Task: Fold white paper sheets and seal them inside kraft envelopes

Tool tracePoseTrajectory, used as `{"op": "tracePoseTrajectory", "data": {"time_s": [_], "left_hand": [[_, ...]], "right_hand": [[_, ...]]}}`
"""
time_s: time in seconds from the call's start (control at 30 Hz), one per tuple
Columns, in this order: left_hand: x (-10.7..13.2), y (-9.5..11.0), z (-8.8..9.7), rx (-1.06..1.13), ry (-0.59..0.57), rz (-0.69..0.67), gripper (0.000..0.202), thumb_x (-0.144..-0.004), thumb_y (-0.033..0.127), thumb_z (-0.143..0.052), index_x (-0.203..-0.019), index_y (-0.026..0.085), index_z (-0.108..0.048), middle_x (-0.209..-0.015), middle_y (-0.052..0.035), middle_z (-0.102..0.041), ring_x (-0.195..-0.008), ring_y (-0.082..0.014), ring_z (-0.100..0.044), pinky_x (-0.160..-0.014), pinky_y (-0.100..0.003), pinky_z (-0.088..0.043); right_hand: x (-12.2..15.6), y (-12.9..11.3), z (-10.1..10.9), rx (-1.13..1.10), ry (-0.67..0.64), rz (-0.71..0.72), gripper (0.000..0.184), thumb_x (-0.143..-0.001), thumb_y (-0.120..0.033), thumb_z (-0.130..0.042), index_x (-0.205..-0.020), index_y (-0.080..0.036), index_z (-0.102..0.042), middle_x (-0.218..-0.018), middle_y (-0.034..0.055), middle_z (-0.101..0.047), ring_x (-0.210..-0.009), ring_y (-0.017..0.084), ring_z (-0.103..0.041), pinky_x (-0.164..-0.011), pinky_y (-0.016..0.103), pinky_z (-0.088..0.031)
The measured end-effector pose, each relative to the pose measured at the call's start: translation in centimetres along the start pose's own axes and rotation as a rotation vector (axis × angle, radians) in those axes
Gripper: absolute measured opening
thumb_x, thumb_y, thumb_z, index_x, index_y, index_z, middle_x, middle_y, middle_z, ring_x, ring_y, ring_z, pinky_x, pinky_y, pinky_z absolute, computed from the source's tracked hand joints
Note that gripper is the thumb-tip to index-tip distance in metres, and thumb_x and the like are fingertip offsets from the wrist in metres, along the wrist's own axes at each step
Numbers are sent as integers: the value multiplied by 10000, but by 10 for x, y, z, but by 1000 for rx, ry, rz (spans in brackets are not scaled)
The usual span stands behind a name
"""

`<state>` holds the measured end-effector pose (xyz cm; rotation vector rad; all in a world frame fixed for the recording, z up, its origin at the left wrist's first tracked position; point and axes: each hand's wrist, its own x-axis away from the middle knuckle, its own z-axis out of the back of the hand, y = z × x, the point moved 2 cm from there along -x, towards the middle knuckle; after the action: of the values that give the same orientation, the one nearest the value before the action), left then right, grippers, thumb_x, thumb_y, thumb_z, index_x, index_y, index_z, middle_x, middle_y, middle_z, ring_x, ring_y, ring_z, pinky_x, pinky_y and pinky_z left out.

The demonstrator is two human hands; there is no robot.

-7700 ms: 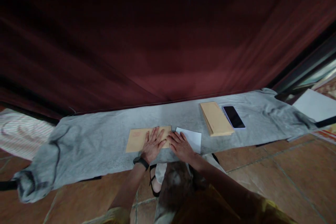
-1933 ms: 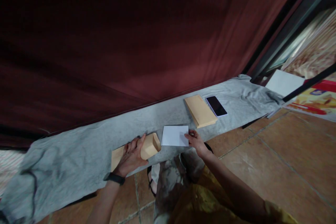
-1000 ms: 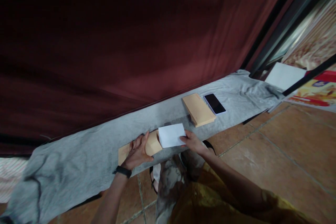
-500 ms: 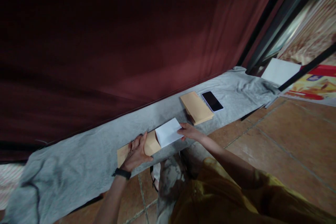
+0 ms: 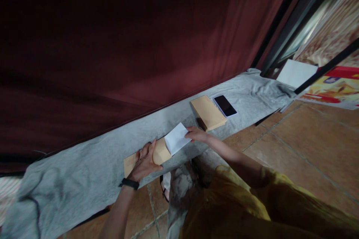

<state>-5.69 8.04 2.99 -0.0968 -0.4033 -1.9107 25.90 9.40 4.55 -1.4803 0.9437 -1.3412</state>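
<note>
A brown envelope (image 5: 161,152) lies on the grey cloth (image 5: 84,160), its open end bulged toward the right. My left hand (image 5: 145,162) grips it, thumb along its near edge, a black band on the wrist. My right hand (image 5: 196,134) pinches a folded white sheet (image 5: 176,138) by its right edge. The sheet's left corner sits at the envelope's mouth; how far in it reaches I cannot tell.
A stack of brown envelopes (image 5: 208,112) and a dark phone (image 5: 225,105) lie further right on the cloth. A dark red curtain (image 5: 126,44) hangs behind. A white sheet (image 5: 296,73) and a colourful printed sheet (image 5: 333,89) lie far right. Tiled floor (image 5: 294,145) lies on the near side.
My right hand has lifted the white sheet off the cloth and carried it left to the envelope's mouth. My left hand has kept hold of the envelope.
</note>
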Motion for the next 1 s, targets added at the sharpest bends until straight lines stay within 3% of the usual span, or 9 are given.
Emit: {"op": "tracePoseTrajectory", "data": {"time_s": [0.1, 0.3, 0.57, 0.73, 0.87, 1.0], "left_hand": [[1, 3, 3, 9, -8, 9, 1285, -591, 451, -779, -1614, 264, -23, -1549, -145, -334, -1486, -374, -258, -1204, -526, -131], [-1, 7, 4, 0, -13, 14, 1267, -587, 460, -779, -1615, 262, -67, -1545, -147, -337, -1484, -392, -249, -1206, -540, -133], [-12, 24, 7, -22, -11, -42, 1243, -591, 479, -780, -1614, 243, -113, -1537, -161, -350, -1467, -390, -277, -1212, -554, -80], [-26, 37, 2, -14, -16, -57, 1285, -572, 480, -797, -1615, 267, -77, -1539, -147, -350, -1463, -382, -286, -1210, -548, -88], [-29, 41, -2, -17, -23, -37, 1303, -561, 469, -803, -1617, 283, -62, -1571, -148, -308, -1477, -393, -265, -1206, -553, -99], [-26, 44, 2, -4, -27, -31, 1295, -559, 470, -802, -1616, 268, -82, -1589, -162, -290, -1482, -403, -263, -1205, -552, -117]], "right_hand": [[1, 17, -12, 93, -118, -24, 133, -754, -85, -618, -829, -136, -715, -703, -8, -663, -618, 116, -573, -486, 167, -421], [5, 45, -20, 87, -101, -41, 212, -766, -104, -592, -937, -168, -699, -720, -29, -647, -651, 124, -576, -516, 177, -440], [4, 37, -9, 69, -85, -76, 81, -745, -135, -609, -801, -161, -660, -629, -32, -584, -581, 120, -536, -491, 198, -404], [6, 39, -20, 57, -64, -71, 100, -770, -143, -617, -851, -169, -670, -681, -16, -627, -639, 135, -565, -507, 199, -416], [5, 47, -25, 4, 41, -118, 58, -833, -223, -615, -847, -184, -655, -712, -15, -644, -632, 136, -588, -498, 201, -444], [5, 53, -15, 7, 111, -143, 113, -858, -224, -581, -760, -187, -625, -579, -43, -565, -504, 103, -527, -488, 193, -450]]}}
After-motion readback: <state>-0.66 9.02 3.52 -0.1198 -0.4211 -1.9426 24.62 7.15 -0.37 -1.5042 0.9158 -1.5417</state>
